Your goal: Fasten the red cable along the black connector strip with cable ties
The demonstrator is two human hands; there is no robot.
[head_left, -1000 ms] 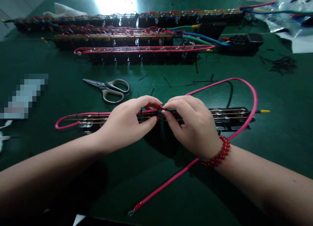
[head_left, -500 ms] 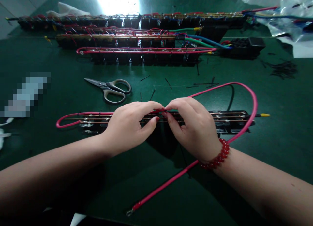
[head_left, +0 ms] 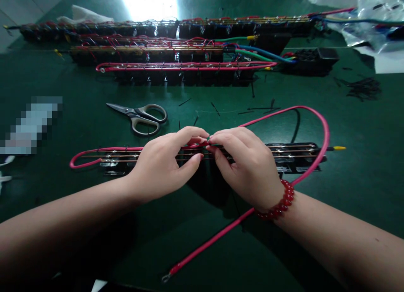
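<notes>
A red cable (head_left: 326, 132) runs along a long black strip assembly with copper-coloured bars (head_left: 292, 149). It loops at the left end, arcs over the right end and comes back under my right wrist to a metal ring lug (head_left: 166, 277) near the front. My left hand (head_left: 167, 163) is curled over the middle of the strip, its fingertips on the cable and its thumb lower by the bars. My right hand (head_left: 248, 165), with a red bead bracelet, pinches at the same spot on the cable. Whatever is between its fingertips is too small to name.
Scissors (head_left: 139, 116) lie behind my left hand. Loose black cable ties (head_left: 215, 109) are scattered nearby, with a pile of them (head_left: 362, 88) at the right. Several similar wired strips (head_left: 183, 67) lie across the back. Clear plastic bags (head_left: 378, 22) are at the far right.
My left fingers have lifted and curled slightly, showing more of the red cable beneath them. The right hand keeps its pinch. The whole view has shifted a little.
</notes>
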